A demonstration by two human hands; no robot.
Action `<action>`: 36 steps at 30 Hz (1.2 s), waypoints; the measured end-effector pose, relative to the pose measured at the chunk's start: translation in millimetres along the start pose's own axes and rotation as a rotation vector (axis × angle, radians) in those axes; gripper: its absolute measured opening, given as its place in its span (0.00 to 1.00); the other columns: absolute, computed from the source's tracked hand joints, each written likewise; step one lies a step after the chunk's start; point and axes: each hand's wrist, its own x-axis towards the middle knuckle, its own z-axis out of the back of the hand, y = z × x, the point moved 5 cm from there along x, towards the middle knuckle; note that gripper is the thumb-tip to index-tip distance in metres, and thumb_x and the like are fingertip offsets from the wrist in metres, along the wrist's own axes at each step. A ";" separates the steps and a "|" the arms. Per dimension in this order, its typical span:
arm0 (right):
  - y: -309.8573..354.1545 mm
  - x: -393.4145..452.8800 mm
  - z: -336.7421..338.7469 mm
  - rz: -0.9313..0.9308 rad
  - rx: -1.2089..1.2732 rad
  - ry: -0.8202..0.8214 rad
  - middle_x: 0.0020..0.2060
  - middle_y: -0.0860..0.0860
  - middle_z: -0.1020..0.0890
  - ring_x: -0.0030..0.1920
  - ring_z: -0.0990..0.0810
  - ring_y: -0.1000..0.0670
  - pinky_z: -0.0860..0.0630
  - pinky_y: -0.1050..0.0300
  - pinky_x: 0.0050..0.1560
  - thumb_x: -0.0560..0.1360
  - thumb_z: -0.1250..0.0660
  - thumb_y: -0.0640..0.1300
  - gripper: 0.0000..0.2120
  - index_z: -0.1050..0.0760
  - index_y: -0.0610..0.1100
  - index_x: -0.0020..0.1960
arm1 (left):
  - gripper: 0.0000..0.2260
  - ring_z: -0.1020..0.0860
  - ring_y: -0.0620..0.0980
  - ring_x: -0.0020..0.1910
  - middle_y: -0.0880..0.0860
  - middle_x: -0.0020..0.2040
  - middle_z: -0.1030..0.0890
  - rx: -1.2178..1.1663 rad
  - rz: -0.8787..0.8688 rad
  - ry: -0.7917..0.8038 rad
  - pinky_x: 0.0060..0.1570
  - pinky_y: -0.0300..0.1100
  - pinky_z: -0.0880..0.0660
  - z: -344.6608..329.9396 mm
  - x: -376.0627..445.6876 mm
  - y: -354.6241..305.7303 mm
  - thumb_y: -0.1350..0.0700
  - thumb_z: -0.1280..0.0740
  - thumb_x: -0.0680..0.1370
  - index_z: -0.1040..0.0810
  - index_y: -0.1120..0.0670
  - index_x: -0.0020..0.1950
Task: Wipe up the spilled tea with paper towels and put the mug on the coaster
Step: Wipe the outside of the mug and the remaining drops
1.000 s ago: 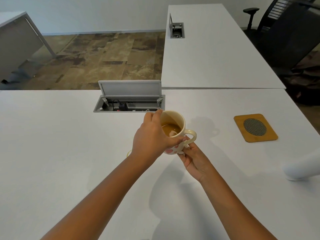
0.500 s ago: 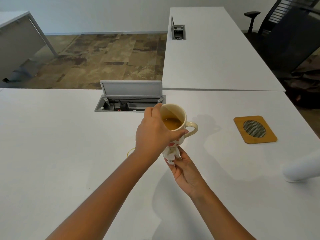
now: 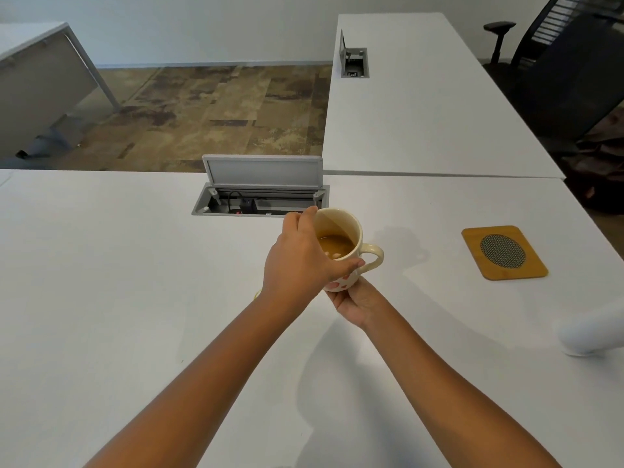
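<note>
A cream mug [image 3: 341, 231] with pink spots, part full of brown tea, hangs above the white table [image 3: 118, 298]. My left hand [image 3: 300, 261] grips its left side, thumb near the handle. My right hand [image 3: 358, 302] is cupped under the mug's base with its fingertips hidden. The paper towel it held a moment ago is out of sight beneath the mug. A thin yellowish tea mark [image 3: 258, 293] shows on the table beside my left wrist. The wooden coaster [image 3: 472, 261] with a dark mesh disc lies bare to the right.
An open cable box [image 3: 260, 201] with a raised lid sits just behind the mug. A white paper towel roll [image 3: 591, 332] lies at the right edge. A second white table [image 3: 422, 113] adjoins behind, with a black chair [image 3: 567, 72] beyond it.
My right hand moved from the mug's handle to below its base, showing a crumpled paper towel on the way, and now presses up under the mug. The mug shifted slightly right.
</note>
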 end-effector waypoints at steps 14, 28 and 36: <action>26.0 -16.7 22.4 0.091 0.010 0.074 0.51 0.44 0.16 0.54 0.18 0.47 0.18 0.58 0.46 0.73 0.37 0.32 0.16 0.25 0.42 0.60 | 0.44 0.28 0.51 0.58 0.53 0.64 0.31 -0.052 0.018 -0.030 0.47 0.40 0.31 -5.7 15.8 8.8 0.35 0.28 0.61 0.40 0.52 0.70; -4.6 -15.8 -0.8 -0.019 -0.084 0.010 0.51 0.43 0.19 0.54 0.21 0.46 0.27 0.53 0.60 0.76 0.41 0.29 0.13 0.26 0.39 0.57 | 0.42 0.27 0.50 0.57 0.53 0.64 0.30 -0.112 0.034 -0.067 0.45 0.39 0.33 -8.2 24.8 -1.4 0.34 0.29 0.61 0.38 0.52 0.69; 13.7 -1.5 2.5 -0.018 -0.074 -0.094 0.37 0.44 0.14 0.47 0.19 0.47 0.17 0.56 0.42 0.76 0.37 0.39 0.05 0.25 0.43 0.50 | 0.42 0.27 0.50 0.56 0.53 0.63 0.30 -0.070 0.009 0.013 0.45 0.39 0.32 -10.3 19.8 1.7 0.34 0.29 0.60 0.37 0.52 0.68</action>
